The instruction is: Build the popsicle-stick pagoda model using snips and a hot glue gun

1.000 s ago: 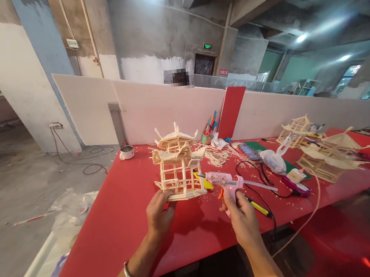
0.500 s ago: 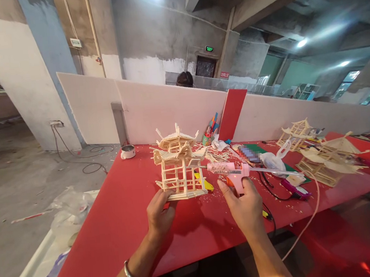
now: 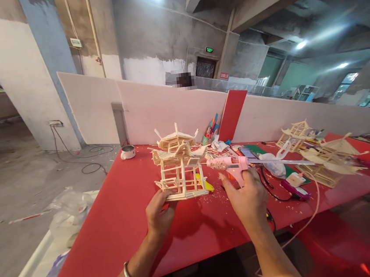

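A two-tier pavilion model made of pale wooden sticks (image 3: 178, 165) stands on the red table (image 3: 124, 224). My left hand (image 3: 159, 214) grips its base at the near left corner. My right hand (image 3: 247, 198) is closed round the handle of a pink glue gun (image 3: 229, 165). The gun lies level, its nozzle pointing left at the model's right side at mid height. A clear glue stick pokes out of the gun's back to the right. A bracelet sits on my left wrist.
More stick models (image 3: 322, 159) stand at the right with a white bag (image 3: 272, 162), cables and tools. Loose sticks (image 3: 218, 152), a pen cup (image 3: 211, 129) and a small tin (image 3: 128, 152) lie further back. A white partition (image 3: 155, 110) runs behind; a person's head shows over it.
My right hand has lifted the glue gun off the table and turned its nozzle to the model's right side. My left hand has stayed on the base.
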A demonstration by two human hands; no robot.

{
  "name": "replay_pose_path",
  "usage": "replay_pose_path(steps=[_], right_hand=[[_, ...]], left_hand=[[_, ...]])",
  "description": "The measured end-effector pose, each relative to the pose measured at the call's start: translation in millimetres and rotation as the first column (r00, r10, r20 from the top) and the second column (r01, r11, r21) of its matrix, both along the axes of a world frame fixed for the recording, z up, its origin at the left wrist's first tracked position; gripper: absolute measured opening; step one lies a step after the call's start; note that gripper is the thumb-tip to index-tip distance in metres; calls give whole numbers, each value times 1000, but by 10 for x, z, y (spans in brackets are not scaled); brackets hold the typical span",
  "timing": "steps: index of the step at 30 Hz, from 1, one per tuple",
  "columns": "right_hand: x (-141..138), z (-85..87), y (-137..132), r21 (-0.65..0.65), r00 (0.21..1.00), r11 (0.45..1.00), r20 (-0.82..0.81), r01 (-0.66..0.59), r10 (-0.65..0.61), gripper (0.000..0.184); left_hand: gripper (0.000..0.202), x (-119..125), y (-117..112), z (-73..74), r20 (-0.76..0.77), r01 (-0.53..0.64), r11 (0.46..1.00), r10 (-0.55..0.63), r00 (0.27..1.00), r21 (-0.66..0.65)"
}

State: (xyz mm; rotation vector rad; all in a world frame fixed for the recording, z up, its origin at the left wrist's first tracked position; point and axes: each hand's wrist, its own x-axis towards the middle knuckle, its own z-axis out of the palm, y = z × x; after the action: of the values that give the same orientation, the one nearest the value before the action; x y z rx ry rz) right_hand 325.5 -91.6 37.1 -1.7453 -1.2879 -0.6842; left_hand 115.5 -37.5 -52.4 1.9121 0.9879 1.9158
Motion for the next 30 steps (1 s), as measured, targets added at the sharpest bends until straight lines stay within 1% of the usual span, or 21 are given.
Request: replay_pose_path(steps=[3,6,11,14,16,18,20,22,26,30], right_hand=[[-2,2,4,-15,1000,1000,-17,2,-2,34],[3,10,24,-10,998,1000,-59,-27,26,33],[38,30,61,25,973,981,-127,-191,193,30],[49,53,65,13,959,974,-175,-226,225,30],[49,84,70,0,956,973,-188,-229,225,30],[49,128,86,3,959,974,-174,-225,222,29],[51,182,115,25,970,978,-122,-208,209,28],[51,241,146,52,984,983,-33,-174,176,27],[-2,372,176,83,988,994,143,-76,64,29],[-154,525,158,137,962,990,273,-46,7,26]], left_hand=[[7,-2,-6,15,57,45,998,-42,997,-54],[10,3,-5,46,115,89,992,-79,990,-86],[15,10,23,58,269,161,975,-115,956,-156],[22,-3,48,61,385,243,944,-144,912,-222],[27,-19,58,77,472,335,905,-183,862,-261],[29,-39,62,98,550,433,853,-221,806,-291],[32,-58,63,114,611,514,799,-246,753,-312],[37,-70,66,121,671,583,745,-255,697,-323],[44,-75,74,141,800,699,631,-201,565,-335],[47,-72,61,184,887,785,543,-145,439,-300]])
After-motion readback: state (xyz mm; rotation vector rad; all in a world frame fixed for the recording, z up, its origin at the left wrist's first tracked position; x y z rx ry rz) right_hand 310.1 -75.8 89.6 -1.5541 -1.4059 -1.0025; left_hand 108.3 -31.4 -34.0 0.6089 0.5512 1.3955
